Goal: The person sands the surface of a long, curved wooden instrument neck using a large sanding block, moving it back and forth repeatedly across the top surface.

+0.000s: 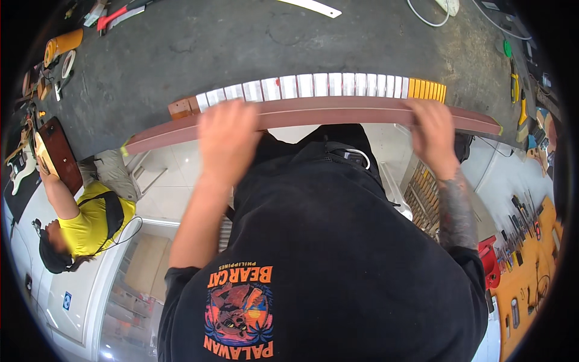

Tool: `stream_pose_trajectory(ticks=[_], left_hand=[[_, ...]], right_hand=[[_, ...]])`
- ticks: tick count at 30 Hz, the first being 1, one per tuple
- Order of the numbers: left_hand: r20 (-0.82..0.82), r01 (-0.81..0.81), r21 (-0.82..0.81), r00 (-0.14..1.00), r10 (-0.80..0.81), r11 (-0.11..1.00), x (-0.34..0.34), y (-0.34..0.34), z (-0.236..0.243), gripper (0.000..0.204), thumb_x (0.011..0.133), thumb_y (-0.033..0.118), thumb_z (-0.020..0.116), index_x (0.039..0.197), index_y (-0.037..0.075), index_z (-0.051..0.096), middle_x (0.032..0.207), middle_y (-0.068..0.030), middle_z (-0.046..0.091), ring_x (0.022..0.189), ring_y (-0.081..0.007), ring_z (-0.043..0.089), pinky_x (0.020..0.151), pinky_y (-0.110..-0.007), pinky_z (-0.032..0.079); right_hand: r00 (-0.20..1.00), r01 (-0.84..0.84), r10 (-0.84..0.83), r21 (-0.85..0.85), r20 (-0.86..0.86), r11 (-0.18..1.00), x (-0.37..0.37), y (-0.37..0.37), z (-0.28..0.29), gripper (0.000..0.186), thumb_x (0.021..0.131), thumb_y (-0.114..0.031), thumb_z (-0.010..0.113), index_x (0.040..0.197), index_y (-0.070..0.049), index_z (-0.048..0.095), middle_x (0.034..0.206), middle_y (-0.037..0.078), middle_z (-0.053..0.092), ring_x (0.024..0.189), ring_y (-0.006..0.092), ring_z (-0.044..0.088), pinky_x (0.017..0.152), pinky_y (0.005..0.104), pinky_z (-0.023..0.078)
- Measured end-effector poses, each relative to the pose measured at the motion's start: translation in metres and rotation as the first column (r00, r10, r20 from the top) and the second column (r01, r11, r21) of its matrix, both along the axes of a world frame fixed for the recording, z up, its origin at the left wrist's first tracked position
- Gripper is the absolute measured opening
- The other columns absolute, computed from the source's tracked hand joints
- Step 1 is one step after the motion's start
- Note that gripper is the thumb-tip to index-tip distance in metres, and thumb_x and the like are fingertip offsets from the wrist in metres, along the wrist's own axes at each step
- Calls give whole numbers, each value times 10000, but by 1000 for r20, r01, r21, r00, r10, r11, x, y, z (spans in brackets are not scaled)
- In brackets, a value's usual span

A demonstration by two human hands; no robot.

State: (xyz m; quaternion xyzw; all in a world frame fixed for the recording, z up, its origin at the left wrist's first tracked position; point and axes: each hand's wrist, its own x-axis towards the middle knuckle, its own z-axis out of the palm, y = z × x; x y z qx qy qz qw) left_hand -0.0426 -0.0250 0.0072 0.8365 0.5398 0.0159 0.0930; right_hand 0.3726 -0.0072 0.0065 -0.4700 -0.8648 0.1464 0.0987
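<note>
A guitar neck (304, 85) seems to lie crosswise near the bench's front, its face covered in silvery-white strips that narrow toward the right. Yellow strips (426, 89) cover its right end, and bare reddish-brown wood (183, 108) shows at the left. Along the near side runs a long reddish-brown strip (332, 111) with yellowish ends; whether it belongs to the bench edge I cannot tell. My left hand (228, 136) is over this strip near the neck's left end, blurred, its fingers seeming curled. My right hand (433, 130) is over it below the yellow part, its fingertips bent and smeared.
The dark workbench (199, 48) carries a pale curved strip (310, 7) at the back and an orange roll (63, 45) at far left. Yellow-handled tools (514, 87) lie along the right. A person in yellow (99, 217) works at the left. A tool board (531, 271) stands at right.
</note>
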Motion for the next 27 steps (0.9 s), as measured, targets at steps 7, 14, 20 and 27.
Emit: stream_pose_trajectory(ticks=[7, 14, 20, 27], left_hand=[[-88, -92, -32, 992, 89, 995, -137, -12, -4, 559, 699, 63, 832, 1224, 79, 639, 1204, -132, 658, 1179, -368, 603, 1023, -505, 449], [138, 43, 88, 989, -55, 995, 32, -1, -9, 234, 794, 175, 707, 1000, 137, 605, 978, -51, 602, 963, -267, 609, 864, -458, 467], [-41, -83, 38, 996, 85, 996, -150, -15, -8, 480, 702, 149, 819, 1148, 101, 646, 1122, -69, 665, 1124, -321, 616, 969, -495, 447], [9, -2, 13, 1000, 1, 1000, -15, -3, -9, 197, 833, 198, 675, 1017, 152, 623, 1009, -40, 637, 996, -257, 622, 882, -481, 463]], right_hand=[[994, -6, 12, 55, -112, 998, -136, 4, -3, 383, 829, -92, 665, 1210, -92, 703, 1032, 48, 701, 951, 242, 663, 857, 408, 503], [999, -18, 17, 27, 39, 999, 16, 15, 13, 493, 764, 62, 689, 1238, -73, 698, 1084, 91, 735, 1023, 307, 690, 896, 446, 506], [996, -39, 38, -10, -80, 999, -151, -10, -2, 397, 857, -86, 645, 1253, -61, 661, 1045, 63, 689, 939, 257, 655, 815, 408, 500], [998, -44, 45, -28, 34, 999, -12, 4, 4, 482, 805, -11, 676, 1283, -75, 683, 1196, 101, 717, 1081, 308, 676, 927, 446, 508]])
